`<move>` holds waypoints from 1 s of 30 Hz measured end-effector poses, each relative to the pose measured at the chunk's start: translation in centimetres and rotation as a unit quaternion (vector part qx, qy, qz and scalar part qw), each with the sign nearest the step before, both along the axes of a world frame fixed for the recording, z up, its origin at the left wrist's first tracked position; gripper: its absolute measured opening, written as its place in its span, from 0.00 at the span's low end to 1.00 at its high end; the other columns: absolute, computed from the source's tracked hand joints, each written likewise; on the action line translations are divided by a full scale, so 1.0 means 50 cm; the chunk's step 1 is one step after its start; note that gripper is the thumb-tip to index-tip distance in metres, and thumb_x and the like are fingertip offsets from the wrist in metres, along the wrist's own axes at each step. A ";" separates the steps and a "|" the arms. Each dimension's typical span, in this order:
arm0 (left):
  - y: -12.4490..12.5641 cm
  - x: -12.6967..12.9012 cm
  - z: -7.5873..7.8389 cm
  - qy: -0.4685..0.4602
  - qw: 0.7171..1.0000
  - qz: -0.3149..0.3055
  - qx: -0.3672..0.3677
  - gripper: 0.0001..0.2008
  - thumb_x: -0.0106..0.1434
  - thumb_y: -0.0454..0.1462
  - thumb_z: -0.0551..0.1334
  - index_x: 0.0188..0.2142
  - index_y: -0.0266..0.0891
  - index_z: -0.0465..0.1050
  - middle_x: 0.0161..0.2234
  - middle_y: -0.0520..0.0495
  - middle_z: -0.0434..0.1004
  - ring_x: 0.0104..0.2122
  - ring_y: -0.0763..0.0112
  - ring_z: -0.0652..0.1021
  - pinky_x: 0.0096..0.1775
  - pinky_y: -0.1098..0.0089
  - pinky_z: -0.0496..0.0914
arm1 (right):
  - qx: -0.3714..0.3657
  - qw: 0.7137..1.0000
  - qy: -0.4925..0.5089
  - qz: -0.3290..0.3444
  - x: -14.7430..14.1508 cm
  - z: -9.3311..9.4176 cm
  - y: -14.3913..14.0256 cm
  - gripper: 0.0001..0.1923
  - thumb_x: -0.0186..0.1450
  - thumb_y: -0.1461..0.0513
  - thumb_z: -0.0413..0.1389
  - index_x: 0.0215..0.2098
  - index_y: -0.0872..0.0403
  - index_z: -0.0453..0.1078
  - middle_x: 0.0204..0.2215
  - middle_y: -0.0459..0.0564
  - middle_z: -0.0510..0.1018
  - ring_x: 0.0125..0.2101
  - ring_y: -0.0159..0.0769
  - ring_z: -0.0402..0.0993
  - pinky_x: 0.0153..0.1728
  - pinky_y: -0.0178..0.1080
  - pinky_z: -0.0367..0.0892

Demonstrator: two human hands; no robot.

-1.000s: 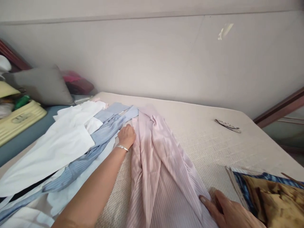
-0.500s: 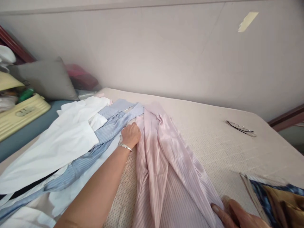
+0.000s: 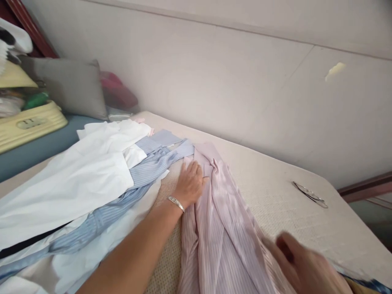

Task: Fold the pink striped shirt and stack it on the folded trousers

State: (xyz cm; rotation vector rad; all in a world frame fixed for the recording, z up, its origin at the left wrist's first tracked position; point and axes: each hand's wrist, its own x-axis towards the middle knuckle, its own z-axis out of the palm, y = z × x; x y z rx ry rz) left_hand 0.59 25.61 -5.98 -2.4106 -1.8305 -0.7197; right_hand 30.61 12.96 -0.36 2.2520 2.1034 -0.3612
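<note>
A pink striped shirt (image 3: 220,220) lies crumpled lengthwise on the beige mattress (image 3: 275,192). My left hand (image 3: 190,183), with a silver bracelet on the wrist, rests flat with fingers spread on the shirt's upper left edge. My right hand (image 3: 301,267) is blurred at the lower right and hovers over the shirt's right side; whether it touches the cloth I cannot tell. Left of the pink shirt lie a blue striped shirt (image 3: 147,171) and a white shirt (image 3: 92,171).
A pair of glasses (image 3: 309,194) lies on the mattress at the right. At the far left are a grey pillow (image 3: 70,87), a cream plastic case (image 3: 30,124) and a red bundle (image 3: 118,92). A plain wall runs behind the bed.
My left hand opened from a closed grip and slid up onto the pink shirt. My right hand lifted off the shirt's lower edge and moved up. The view tilted, so the patterned cloth at right dropped out.
</note>
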 end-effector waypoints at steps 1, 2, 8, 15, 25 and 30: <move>-0.002 0.012 0.003 -0.011 0.999 -0.027 0.015 0.21 0.76 0.46 0.50 0.57 0.33 0.66 0.61 0.31 0.66 0.65 0.52 0.63 0.66 0.48 0.53 | 0.041 0.999 -0.002 0.020 -0.037 0.026 0.061 0.24 0.69 0.40 0.44 0.27 0.47 0.61 0.21 0.49 0.74 0.22 0.42 0.71 0.24 0.40 0.59; -0.005 0.025 0.003 -0.021 0.997 -0.064 0.026 0.23 0.76 0.46 0.49 0.59 0.31 0.64 0.63 0.30 0.64 0.66 0.52 0.62 0.66 0.49 0.53 | 0.081 0.995 0.012 0.053 -0.077 0.049 0.129 0.21 0.70 0.43 0.46 0.28 0.47 0.61 0.22 0.49 0.75 0.23 0.41 0.71 0.25 0.40 0.59; -0.025 0.073 -0.056 -0.013 0.979 -0.203 -0.002 0.33 0.73 0.57 0.50 0.63 0.31 0.61 0.68 0.29 0.58 0.69 0.49 0.56 0.65 0.47 0.54 | 0.100 0.968 0.228 -0.006 -0.266 0.053 0.550 0.07 0.63 0.61 0.61 0.33 0.55 0.67 0.21 0.49 0.75 0.28 0.39 0.76 0.34 0.38 0.66; -0.031 0.066 -0.068 -0.006 0.980 -0.198 -0.014 0.36 0.72 0.58 0.51 0.64 0.31 0.61 0.69 0.30 0.57 0.70 0.51 0.55 0.67 0.47 0.53 | 0.081 0.955 0.278 -0.068 -0.301 -0.026 0.705 0.08 0.56 0.69 0.64 0.27 0.56 0.68 0.16 0.48 0.70 0.25 0.38 0.73 0.31 0.40 0.70; -0.027 0.067 -0.066 0.007 0.977 -0.202 -0.073 0.40 0.73 0.59 0.47 0.68 0.29 0.56 0.71 0.29 0.51 0.71 0.50 0.51 0.68 0.47 0.47 | 0.052 0.894 0.418 0.153 -0.100 0.068 0.403 0.05 0.61 0.60 0.58 0.34 0.54 0.73 0.31 0.49 0.78 0.32 0.35 0.72 0.34 0.36 0.67; -0.026 0.066 -0.055 -0.001 0.976 -0.205 -0.077 0.40 0.72 0.57 0.50 0.71 0.31 0.48 0.72 0.32 0.47 0.72 0.51 0.49 0.68 0.47 0.47 | -0.045 0.898 0.422 0.117 -0.005 0.000 0.309 0.10 0.64 0.59 0.53 0.38 0.53 0.75 0.41 0.51 0.80 0.32 0.33 0.71 0.30 0.35 0.63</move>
